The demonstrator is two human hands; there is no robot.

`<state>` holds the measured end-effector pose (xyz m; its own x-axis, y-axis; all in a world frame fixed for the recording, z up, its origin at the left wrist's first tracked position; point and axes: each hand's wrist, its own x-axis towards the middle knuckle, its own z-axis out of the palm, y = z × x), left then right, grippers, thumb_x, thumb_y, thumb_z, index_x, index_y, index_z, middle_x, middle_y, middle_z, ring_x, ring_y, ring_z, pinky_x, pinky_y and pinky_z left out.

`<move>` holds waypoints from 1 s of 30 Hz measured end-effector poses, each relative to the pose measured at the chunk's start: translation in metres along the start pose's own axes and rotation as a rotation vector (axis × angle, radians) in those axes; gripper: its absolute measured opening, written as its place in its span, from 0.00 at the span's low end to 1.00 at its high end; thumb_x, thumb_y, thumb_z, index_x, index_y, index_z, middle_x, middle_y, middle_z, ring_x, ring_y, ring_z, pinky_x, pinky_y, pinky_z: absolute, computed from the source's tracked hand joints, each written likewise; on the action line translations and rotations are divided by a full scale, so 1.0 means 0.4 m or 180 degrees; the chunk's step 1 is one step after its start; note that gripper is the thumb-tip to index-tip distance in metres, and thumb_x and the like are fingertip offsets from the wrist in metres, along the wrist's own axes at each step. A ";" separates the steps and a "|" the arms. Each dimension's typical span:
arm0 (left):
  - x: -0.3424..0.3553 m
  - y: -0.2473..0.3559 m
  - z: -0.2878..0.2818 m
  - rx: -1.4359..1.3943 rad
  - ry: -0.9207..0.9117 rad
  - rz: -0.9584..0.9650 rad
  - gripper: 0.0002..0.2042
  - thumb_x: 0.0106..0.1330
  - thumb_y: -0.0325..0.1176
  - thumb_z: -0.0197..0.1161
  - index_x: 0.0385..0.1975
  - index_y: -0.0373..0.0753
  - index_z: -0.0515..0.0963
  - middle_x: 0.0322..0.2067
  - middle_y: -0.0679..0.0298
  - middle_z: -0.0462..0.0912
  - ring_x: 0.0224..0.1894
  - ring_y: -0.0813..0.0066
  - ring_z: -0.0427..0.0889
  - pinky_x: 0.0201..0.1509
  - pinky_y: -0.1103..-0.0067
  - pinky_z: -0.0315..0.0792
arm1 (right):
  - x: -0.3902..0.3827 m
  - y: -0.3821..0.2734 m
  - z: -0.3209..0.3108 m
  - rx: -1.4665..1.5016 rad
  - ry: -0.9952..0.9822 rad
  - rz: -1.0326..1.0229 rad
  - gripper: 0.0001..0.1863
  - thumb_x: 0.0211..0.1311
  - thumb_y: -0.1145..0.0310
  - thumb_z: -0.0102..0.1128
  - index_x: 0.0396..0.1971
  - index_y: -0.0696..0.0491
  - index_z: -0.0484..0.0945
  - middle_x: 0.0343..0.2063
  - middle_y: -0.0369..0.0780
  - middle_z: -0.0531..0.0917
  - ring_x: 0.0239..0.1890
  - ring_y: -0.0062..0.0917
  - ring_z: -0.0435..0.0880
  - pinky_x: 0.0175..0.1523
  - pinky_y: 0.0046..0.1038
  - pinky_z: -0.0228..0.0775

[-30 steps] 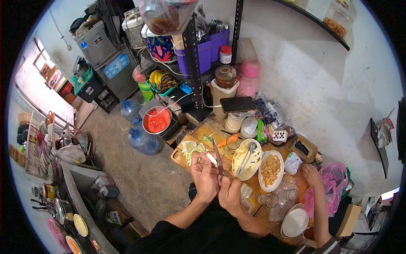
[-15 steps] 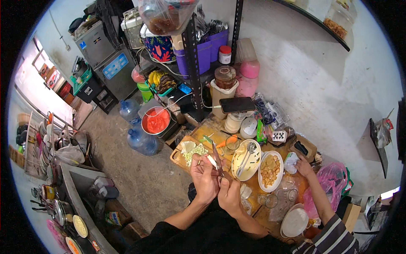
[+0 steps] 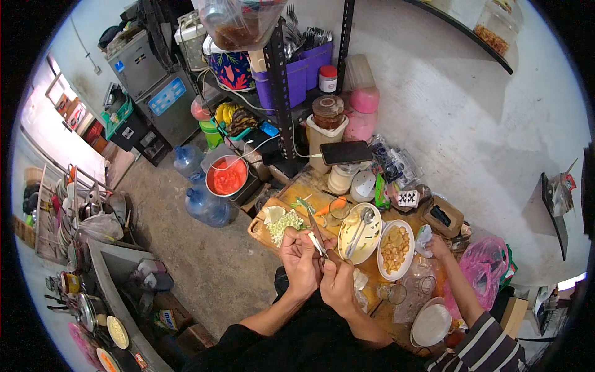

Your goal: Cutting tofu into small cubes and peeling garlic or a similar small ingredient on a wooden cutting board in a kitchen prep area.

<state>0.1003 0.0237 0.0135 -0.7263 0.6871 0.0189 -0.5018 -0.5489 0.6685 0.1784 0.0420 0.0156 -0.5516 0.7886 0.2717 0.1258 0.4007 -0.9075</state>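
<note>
My left hand (image 3: pixel 300 263) pinches a small white piece of vegetable (image 3: pixel 312 236), its exact kind unclear, between thumb and fingers. In my right hand (image 3: pixel 336 282) is a knife (image 3: pixel 315 227), blade pointing up and away and lying against the white piece. Both hands are close together above the near edge of the table. Just beyond them is a wooden cutting board (image 3: pixel 255 229) bearing chopped pale green vegetable (image 3: pixel 287 227) and a larger pale chunk (image 3: pixel 273 214). An orange carrot (image 3: pixel 324 211) lies by a drinking glass (image 3: pixel 339 209).
Right of my hands stand an oval dish with spoons (image 3: pixel 351 217) and a white bowl of browned chunks (image 3: pixel 395 249). Another person's hand (image 3: pixel 437 247) reaches in from the right, holding a pale plastic packet (image 3: pixel 424 239). A phone (image 3: pixel 345 152) rests on containers behind. Water jugs (image 3: pixel 207 206) stand on the floor.
The knife blade has tipped slightly left and now lies closer along the white piece. The other person's hand and packet have shifted slightly left. My hands have barely moved.
</note>
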 end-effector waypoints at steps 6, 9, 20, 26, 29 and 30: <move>0.000 -0.004 0.003 0.0003 0.0027 0.0080 0.10 0.63 0.35 0.50 0.26 0.40 0.59 0.22 0.64 0.72 0.26 0.79 0.74 0.37 0.73 0.76 | 0.001 -0.006 -0.008 0.0008 -0.0115 0.0060 0.17 0.62 0.63 0.40 0.33 0.64 0.69 0.20 0.56 0.73 0.24 0.52 0.72 0.25 0.40 0.63; -0.002 -0.004 0.012 0.0070 0.0135 0.0067 0.09 0.64 0.37 0.50 0.27 0.42 0.61 0.23 0.67 0.71 0.24 0.81 0.74 0.33 0.80 0.75 | -0.003 -0.002 -0.009 -0.0080 -0.0127 0.0035 0.17 0.62 0.64 0.39 0.33 0.64 0.69 0.20 0.56 0.72 0.23 0.52 0.72 0.26 0.41 0.62; 0.004 -0.009 -0.004 0.0289 0.0070 -0.0014 0.08 0.64 0.38 0.49 0.32 0.42 0.63 0.25 0.67 0.71 0.25 0.82 0.74 0.35 0.80 0.74 | 0.002 0.007 0.000 -0.0063 -0.0251 0.0467 0.16 0.62 0.64 0.40 0.28 0.64 0.71 0.18 0.56 0.72 0.25 0.54 0.71 0.26 0.40 0.61; 0.028 -0.008 -0.010 -0.0311 0.0457 -0.0536 0.07 0.64 0.35 0.50 0.35 0.39 0.64 0.26 0.65 0.72 0.26 0.79 0.74 0.31 0.81 0.72 | 0.000 0.020 -0.002 0.0098 -0.0263 0.0647 0.16 0.62 0.65 0.41 0.28 0.64 0.71 0.20 0.57 0.73 0.27 0.54 0.72 0.27 0.39 0.62; 0.046 -0.046 -0.046 -0.0528 0.0407 -0.0785 0.08 0.64 0.36 0.49 0.36 0.40 0.64 0.29 0.68 0.71 0.31 0.82 0.73 0.39 0.82 0.70 | -0.010 0.039 -0.005 0.0006 -0.0407 0.0892 0.16 0.63 0.65 0.40 0.29 0.64 0.71 0.21 0.56 0.74 0.28 0.51 0.73 0.30 0.38 0.63; 0.055 -0.067 -0.065 -0.0551 0.0331 -0.0837 0.09 0.65 0.37 0.49 0.38 0.40 0.65 0.32 0.70 0.71 0.35 0.84 0.71 0.46 0.81 0.68 | -0.016 0.062 0.002 0.0290 -0.0139 0.0814 0.18 0.64 0.61 0.37 0.23 0.60 0.68 0.15 0.45 0.69 0.20 0.35 0.67 0.24 0.30 0.58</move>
<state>0.0858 0.0411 -0.0232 -0.6008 0.7686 -0.2195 -0.7445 -0.4381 0.5039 0.1843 0.0462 -0.0089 -0.5467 0.8372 0.0177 0.1921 0.1459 -0.9705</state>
